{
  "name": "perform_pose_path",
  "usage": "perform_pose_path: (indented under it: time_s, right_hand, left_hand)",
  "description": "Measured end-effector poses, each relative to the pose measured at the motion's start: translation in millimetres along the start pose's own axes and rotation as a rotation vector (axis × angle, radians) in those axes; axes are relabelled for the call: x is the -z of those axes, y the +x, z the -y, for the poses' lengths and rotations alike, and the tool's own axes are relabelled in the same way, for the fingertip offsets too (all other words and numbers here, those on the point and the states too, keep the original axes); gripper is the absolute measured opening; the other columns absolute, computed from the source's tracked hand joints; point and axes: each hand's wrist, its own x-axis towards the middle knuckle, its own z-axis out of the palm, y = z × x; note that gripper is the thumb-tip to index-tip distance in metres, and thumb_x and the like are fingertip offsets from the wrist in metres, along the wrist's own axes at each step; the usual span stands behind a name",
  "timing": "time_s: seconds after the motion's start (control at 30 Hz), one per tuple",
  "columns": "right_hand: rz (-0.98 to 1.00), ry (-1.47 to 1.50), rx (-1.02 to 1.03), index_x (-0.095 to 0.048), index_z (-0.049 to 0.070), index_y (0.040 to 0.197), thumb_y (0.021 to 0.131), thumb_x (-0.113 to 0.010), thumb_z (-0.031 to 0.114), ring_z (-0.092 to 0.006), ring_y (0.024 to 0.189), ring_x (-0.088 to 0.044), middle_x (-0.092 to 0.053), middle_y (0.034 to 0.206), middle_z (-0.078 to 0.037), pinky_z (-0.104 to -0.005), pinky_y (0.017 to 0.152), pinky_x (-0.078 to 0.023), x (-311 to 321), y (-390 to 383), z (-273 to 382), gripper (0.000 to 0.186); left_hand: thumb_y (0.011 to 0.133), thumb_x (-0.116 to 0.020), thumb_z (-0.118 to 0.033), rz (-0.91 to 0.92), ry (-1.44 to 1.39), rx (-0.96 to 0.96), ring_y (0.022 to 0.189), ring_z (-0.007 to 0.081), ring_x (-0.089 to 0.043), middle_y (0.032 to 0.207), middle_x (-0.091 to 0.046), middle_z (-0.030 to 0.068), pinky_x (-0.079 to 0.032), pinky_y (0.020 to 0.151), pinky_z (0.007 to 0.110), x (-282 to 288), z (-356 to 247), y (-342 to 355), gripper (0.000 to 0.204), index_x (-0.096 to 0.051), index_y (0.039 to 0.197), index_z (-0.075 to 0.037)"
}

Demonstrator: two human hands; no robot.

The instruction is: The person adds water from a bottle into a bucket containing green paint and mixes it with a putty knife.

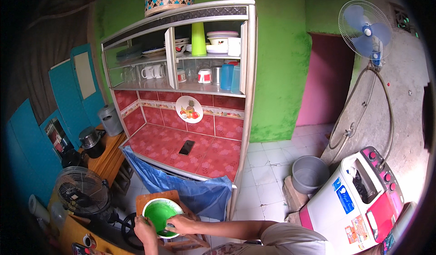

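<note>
A white bowl (pixel 179 205) with a bright green mixture (pixel 157 211) in it rests on a small wooden stool (pixel 170 194). My left hand (pixel 145 232) grips the bowl's rim at its left side, thumb up near the edge. Over the right side of the bowl, my right hand (pixel 182 225) is closed, its fingers reaching in above the mixture. A small greyish bit shows at its fingertips, too little of it to name.
A tiled cabinet (pixel 213 150) with a phone (pixel 186 147) on it stands ahead, blue plastic sheeting (pixel 200 191) hanging from its front. A standing fan (pixel 81 191) is at the left. To the right are a grey bucket (pixel 310 175) and a washing machine (pixel 336 209).
</note>
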Motion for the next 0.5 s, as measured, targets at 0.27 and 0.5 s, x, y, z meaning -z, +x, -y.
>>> perform_pose_path:
  time_s: [0.27, 0.5]
  right_hand:
    - [0.033, -0.252, -0.07, -0.069, -0.002, 0.099, 0.088, -0.07, 0.026, -0.0426, 0.093, -0.068, -0.069, 0.099, -0.023, -0.0511, 0.084, -0.054, 14, -2, -12, 0.03]
    - [-0.09, -0.338, -0.107, -0.068, -0.004, 0.097, 0.093, -0.064, 0.026, -0.042, 0.091, -0.068, -0.068, 0.1, -0.024, -0.0508, 0.08, -0.055, 20, 2, -33, 0.03]
  left_hand:
    - [0.084, -0.067, -0.006, 0.039, 0.018, 0.001, 0.079, 0.044, -0.067, 0.098, -0.064, 0.0244, -0.054, 0.067, 0.05, 0, 7, -2, 0.014, -0.06, 0.089, 0.005]
    - [0.085, -0.067, -0.006, 0.046, 0.026, -0.022, 0.08, 0.0435, -0.067, 0.098, -0.064, 0.0244, -0.053, 0.067, 0.05, -6, 4, 0, 0.014, -0.06, 0.09, 0.005]
